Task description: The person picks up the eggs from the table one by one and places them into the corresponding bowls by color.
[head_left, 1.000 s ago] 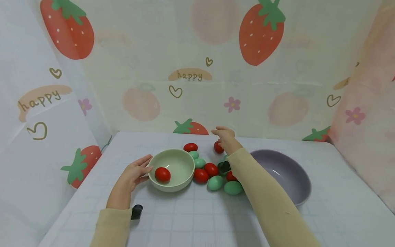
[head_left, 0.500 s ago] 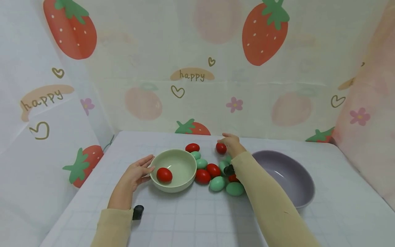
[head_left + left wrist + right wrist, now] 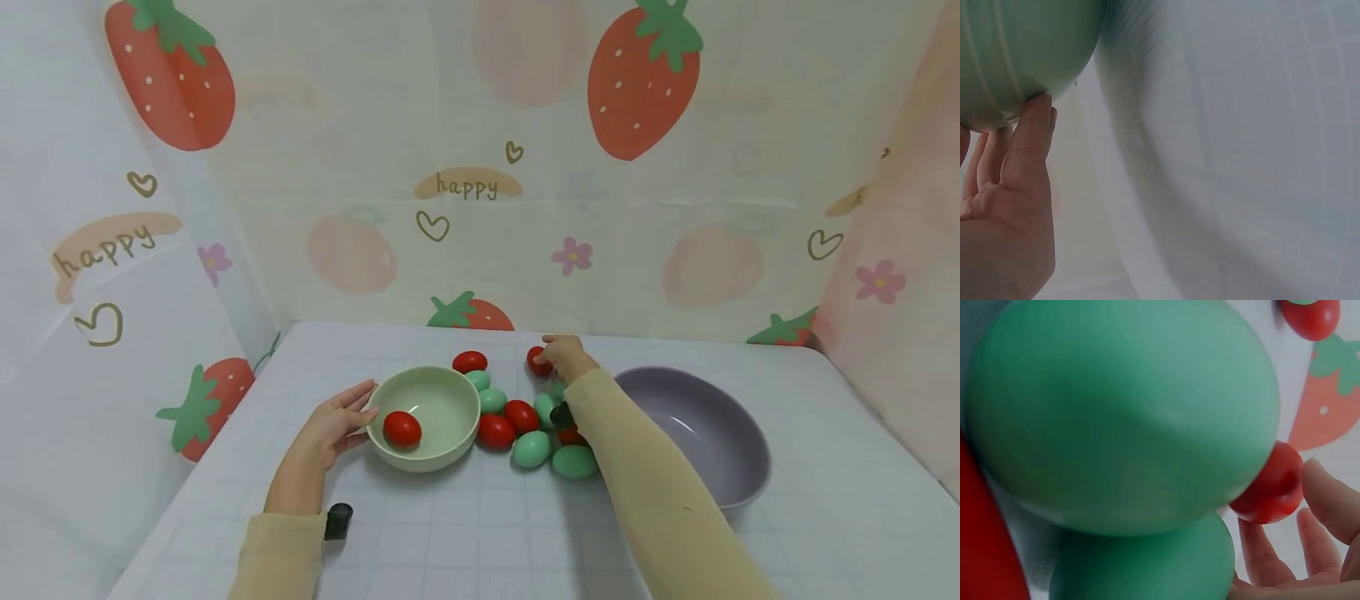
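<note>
My left hand rests at the left side of a pale green bowl, with the thumb by the rim. In the left wrist view, its fairly straight fingers touch the outer wall of the bowl. One red egg lies inside. My right hand is at the back of the table, pinching another red egg between thumb and fingers. The right wrist view shows the thumb at one side of that red egg and fingers behind it. A large green egg partly covers it there.
Several red eggs and green eggs lie clustered right of the bowl, some hidden by the right sleeve. A purple-grey basin stands at the right, partly behind the right forearm. A strawberry-print curtain encloses the table's back and sides.
My right hand has come down onto the red egg at the back and its thumb and fingers have closed on it. The left hand stays at the bowl; the view shifts slightly.
</note>
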Action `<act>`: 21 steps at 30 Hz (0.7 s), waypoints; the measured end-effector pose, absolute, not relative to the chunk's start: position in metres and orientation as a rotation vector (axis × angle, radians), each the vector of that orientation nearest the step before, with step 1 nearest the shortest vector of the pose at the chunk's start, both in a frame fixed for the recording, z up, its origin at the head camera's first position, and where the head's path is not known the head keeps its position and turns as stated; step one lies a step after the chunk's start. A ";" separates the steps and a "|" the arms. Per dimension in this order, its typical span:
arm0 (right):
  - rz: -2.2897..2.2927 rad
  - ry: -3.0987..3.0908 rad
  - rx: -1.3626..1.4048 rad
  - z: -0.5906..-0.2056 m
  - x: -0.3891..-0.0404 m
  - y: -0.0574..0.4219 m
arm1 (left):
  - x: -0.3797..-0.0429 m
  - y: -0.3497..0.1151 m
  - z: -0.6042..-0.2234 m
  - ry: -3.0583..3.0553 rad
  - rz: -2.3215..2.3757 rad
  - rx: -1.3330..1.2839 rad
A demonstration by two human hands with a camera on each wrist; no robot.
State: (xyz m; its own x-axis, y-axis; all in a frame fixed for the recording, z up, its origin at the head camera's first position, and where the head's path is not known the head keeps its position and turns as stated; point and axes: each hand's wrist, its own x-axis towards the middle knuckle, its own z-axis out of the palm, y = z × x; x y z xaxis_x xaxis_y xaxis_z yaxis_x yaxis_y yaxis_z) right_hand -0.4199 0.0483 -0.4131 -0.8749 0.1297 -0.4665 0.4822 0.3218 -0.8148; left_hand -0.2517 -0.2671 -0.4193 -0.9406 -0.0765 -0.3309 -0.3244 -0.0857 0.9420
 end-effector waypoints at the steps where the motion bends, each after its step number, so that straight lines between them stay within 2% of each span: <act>1: -1.554 2.288 0.551 -0.413 -0.420 0.048 | -0.251 -0.267 -0.419 1.999 2.152 -0.442; 21: -1.527 2.315 0.579 -0.411 -0.416 0.048 | -0.246 -0.266 -0.414 2.040 2.120 -0.425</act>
